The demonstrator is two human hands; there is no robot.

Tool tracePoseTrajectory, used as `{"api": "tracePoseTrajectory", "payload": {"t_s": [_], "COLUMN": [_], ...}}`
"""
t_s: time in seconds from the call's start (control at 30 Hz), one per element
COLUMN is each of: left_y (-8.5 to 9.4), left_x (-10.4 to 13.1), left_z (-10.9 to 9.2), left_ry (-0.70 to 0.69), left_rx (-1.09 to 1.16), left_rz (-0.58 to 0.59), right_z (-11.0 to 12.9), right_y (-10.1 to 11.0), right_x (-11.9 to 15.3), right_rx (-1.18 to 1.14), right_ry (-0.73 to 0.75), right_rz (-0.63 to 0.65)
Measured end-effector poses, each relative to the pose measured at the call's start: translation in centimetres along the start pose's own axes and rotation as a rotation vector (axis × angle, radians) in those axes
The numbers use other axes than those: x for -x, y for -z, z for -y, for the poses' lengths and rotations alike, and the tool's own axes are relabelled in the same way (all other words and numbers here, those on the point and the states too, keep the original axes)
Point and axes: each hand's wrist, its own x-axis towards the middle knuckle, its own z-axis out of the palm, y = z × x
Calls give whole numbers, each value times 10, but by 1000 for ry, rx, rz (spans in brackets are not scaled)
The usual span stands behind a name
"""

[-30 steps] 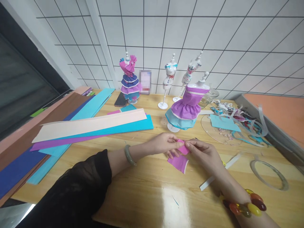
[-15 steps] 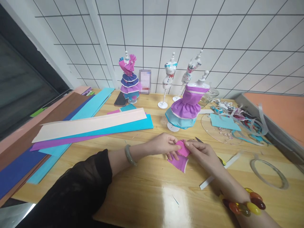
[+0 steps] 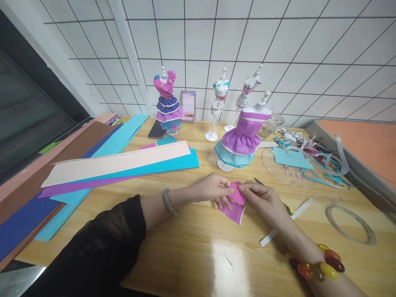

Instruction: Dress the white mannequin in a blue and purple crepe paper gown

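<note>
Between my two hands is a small piece of pink crepe paper (image 3: pixel 237 195). My left hand (image 3: pixel 215 189) pinches its left edge, and my right hand (image 3: pixel 260 199) pinches the upper right edge. Just below lies a purple piece (image 3: pixel 235 214) with a pale strip along its edge, partly hidden by my left fingers. Scissors (image 3: pixel 289 209) with a yellow and black handle lie mostly hidden under my right hand, the blade tip showing beyond it. A white strip (image 3: pixel 269 238) passes beneath my right wrist. Behind my hands stands a mini mannequin in a purple and turquoise dress (image 3: pixel 246 133).
Two bare mannequins (image 3: pixel 220 99) and another dressed one (image 3: pixel 168 105) stand by the tiled wall, near phones (image 3: pixel 157 129). Long folded paper sheets (image 3: pixel 123 160) cover the left side. At right are a tape roll (image 3: pixel 329 218), scraps (image 3: pixel 292 158) and a grey-rimmed orange tray (image 3: pixel 361 152).
The pink piece has shifted and folded slightly between my fingers. Both hands keep their pinch in nearly the same place, and the view has moved a little.
</note>
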Motion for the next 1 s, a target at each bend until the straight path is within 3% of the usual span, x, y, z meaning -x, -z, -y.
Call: {"api": "tracePoseTrajectory", "payload": {"t_s": [0.4, 1.0], "left_y": [-1, 0], "left_x": [1, 0], "left_z": [-5, -1], "left_ry": [50, 23], "left_rx": [17, -22], "left_rz": [-12, 8], "right_z": [-4, -3], "right_y": [5, 1], "right_x": [-3, -2], "right_rx": [-16, -7], "right_ry": [-74, -47], "right_rz": [95, 3]}}
